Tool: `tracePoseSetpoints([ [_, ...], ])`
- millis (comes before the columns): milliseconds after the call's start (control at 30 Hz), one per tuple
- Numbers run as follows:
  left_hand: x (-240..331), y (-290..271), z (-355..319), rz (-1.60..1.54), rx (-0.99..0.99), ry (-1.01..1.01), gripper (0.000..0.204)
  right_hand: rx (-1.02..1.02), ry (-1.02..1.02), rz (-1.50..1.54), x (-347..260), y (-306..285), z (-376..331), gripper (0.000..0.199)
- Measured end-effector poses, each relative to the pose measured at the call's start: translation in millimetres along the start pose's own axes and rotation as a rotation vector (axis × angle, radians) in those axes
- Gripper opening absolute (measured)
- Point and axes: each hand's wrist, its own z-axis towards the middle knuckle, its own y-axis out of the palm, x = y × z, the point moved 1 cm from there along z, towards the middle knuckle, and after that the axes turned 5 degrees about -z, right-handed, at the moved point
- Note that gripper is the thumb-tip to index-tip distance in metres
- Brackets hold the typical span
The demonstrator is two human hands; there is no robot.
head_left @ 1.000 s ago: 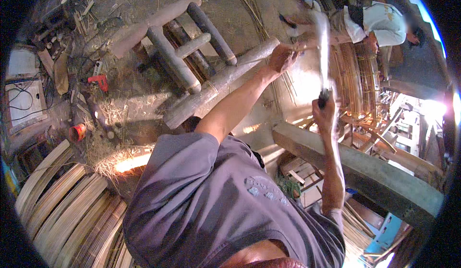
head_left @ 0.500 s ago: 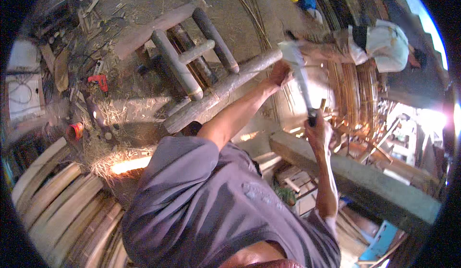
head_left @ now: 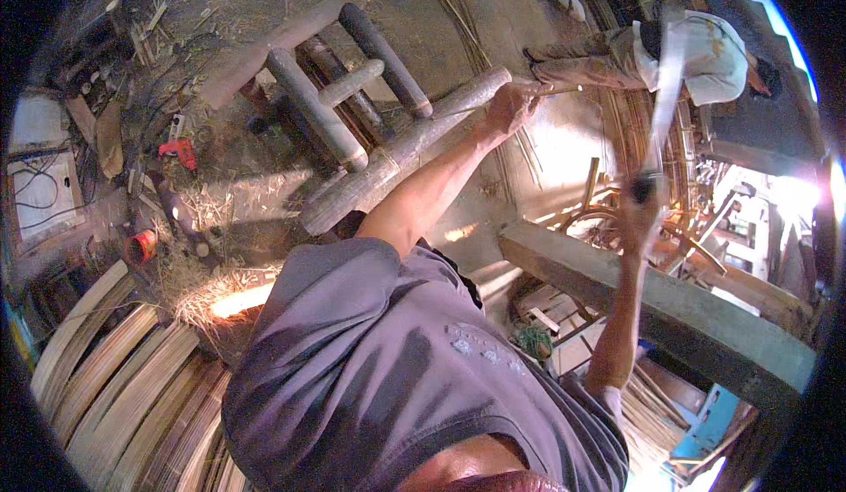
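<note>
My left hand (head_left: 509, 111) is closed around a thin wooden stick (head_left: 564, 91), whose pale end points right. The fist rests at the right end of a thick log (head_left: 423, 135), which is part of a stand of round timbers (head_left: 308, 104). To the right, my right hand (head_left: 640, 221) grips the dark handle of a machete-like knife (head_left: 670, 78). Its long blade is raised away from the stick and smeared by motion.
A person in a white shirt (head_left: 709, 60) bends over at the upper right. A heavy beam (head_left: 661, 303) lies near my right arm. Split strips (head_left: 115, 377) are stacked at lower left. A red power tool (head_left: 181, 152) and a red can (head_left: 141, 247) lie among shavings.
My right hand has swung the knife up and to the right, away from my left hand. The stick's end now shows beyond my left fist.
</note>
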Motion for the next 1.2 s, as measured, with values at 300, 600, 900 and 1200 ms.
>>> tracePoseSetpoints([
  [300, -1, -3, 2, -0.077, 0.071, 0.1, 0.017, -0.309, 0.113, -0.083, -57, 14, -18, 0.041],
  [600, 1, -5, 2, -0.061, 0.02, -0.046, 0.023, 0.191, 0.202, 0.358, -21, -12, 22, 0.013],
  [900, 5, -7, 0, -0.089, 0.085, 0.005, 0.025, 0.267, 0.171, 0.265, -21, 3, 13, 0.012],
  [1200, 1, -7, -3, -0.065, 0.113, 0.15, 0.02, -0.178, 0.173, 0.092, -43, 36, -15, 0.022],
])
